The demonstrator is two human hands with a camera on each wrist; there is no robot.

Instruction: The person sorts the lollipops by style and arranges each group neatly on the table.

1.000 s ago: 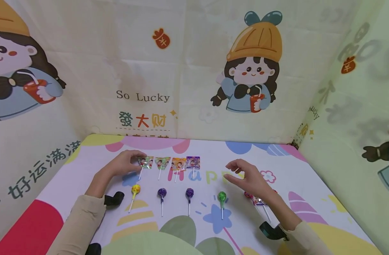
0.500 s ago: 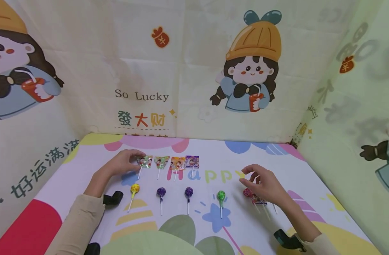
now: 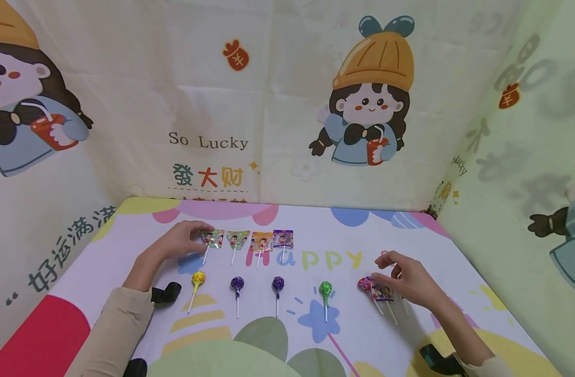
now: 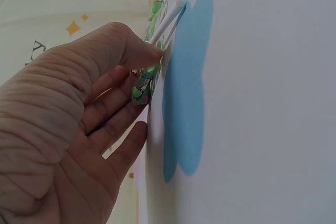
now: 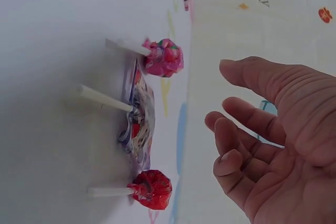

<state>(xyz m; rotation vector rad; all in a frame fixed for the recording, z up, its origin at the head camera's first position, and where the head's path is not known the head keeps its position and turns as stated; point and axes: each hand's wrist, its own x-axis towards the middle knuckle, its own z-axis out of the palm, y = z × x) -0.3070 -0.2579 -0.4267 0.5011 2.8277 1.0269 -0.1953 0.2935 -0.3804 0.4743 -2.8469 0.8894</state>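
Note:
My left hand (image 3: 181, 242) pinches a flat green-wrapped lollipop (image 3: 214, 239) at the left end of the back row. In the left wrist view the thumb lies by its white stick (image 4: 167, 22), with fingers behind the wrapper. To its right lie another green flat lollipop (image 3: 238, 240), an orange one (image 3: 261, 241) and a purple one (image 3: 283, 239). My right hand (image 3: 412, 277), fingers loosely bent and holding nothing, hovers above a pink round lollipop (image 3: 364, 284) and a flat dark-wrapped one (image 3: 382, 293). A red round lollipop (image 5: 155, 190) beside them shows in the right wrist view.
A front row holds a yellow round lollipop (image 3: 199, 278), two purple ones (image 3: 237, 284) and a green one (image 3: 326, 287), spaced apart. The table (image 3: 315, 222) has a printed cover. Behind it hangs a cream printed cloth (image 3: 287, 104).
My right hand has moved right, from near the middle of the table to over the pink and flat lollipops, uncovering more of them. My left hand has stayed at the green lollipop.

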